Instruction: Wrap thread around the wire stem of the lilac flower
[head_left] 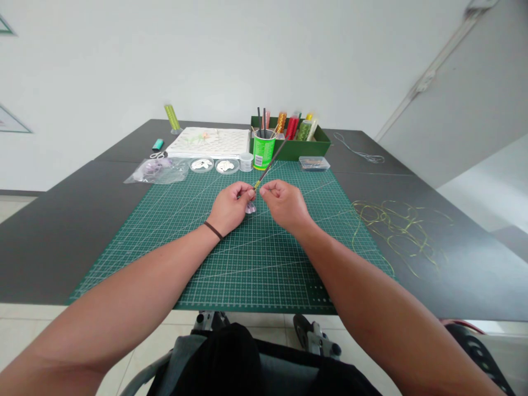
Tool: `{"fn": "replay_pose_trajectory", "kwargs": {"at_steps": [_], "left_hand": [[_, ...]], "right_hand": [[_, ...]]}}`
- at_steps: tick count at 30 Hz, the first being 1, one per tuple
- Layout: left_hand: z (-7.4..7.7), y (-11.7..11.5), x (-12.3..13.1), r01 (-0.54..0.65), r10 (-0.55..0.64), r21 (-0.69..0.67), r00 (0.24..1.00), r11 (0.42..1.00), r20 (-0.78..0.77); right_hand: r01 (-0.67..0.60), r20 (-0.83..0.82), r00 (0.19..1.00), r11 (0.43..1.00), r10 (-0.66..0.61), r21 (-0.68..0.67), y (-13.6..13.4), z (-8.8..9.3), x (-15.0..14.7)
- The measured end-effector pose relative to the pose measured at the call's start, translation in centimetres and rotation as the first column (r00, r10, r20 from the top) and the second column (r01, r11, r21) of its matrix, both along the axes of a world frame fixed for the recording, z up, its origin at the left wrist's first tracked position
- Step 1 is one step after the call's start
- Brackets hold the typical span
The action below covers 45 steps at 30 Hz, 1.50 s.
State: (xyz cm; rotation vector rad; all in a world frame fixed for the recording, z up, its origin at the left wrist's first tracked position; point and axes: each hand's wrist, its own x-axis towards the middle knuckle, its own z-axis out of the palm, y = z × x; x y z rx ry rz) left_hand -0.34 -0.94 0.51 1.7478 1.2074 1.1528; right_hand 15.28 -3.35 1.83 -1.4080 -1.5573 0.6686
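Note:
A thin dark stick (274, 158) slants up to the right from between my hands, with yellow-green thread (257, 185) wrapped near its lower end. My left hand (231, 207) pinches that lower end between thumb and fingers. Just below its fingertips a small pale purple piece (251, 208) pokes out. Close on the right of the stick, my right hand (284, 204) has its thumb and index finger pressed together; whatever they hold is too small to make out. Both hands are above the green cutting mat (256, 264).
Behind the hands stand a green can (264, 151) with sticks, a dark green box (303, 150) of thread spools, and two dishes of white pieces (202, 165). A plastic bag (159, 171) lies left; loose yellow-green thread (396, 228) tangles on the right.

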Motion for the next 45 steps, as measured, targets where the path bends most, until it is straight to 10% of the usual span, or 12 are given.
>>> {"fn": "replay_pose_trajectory", "kwargs": {"at_steps": [21, 34, 45], "left_hand": [[-0.4, 0.2, 0.2, 0.229, -0.166, -0.168, 0.932, 0.959, 0.321], [0.3, 0.5, -1.1, 0.691, -0.225, -0.408, 0.632, 0.597, 0.742], [0.4, -0.3, 0.0, 0.510, -0.218, -0.346, 0.755, 0.787, 0.618]], "right_hand": [[-0.049, -0.118, 0.992, 0.999, 0.047, -0.018, 0.4, -0.4, 0.3], [-0.286, -0.369, 0.898, 0.955, 0.240, -0.076, 0.7, -0.7, 1.1], [-0.253, -0.317, 0.924, 0.963, 0.213, -0.089, 0.9, -1.1, 1.0]]}}
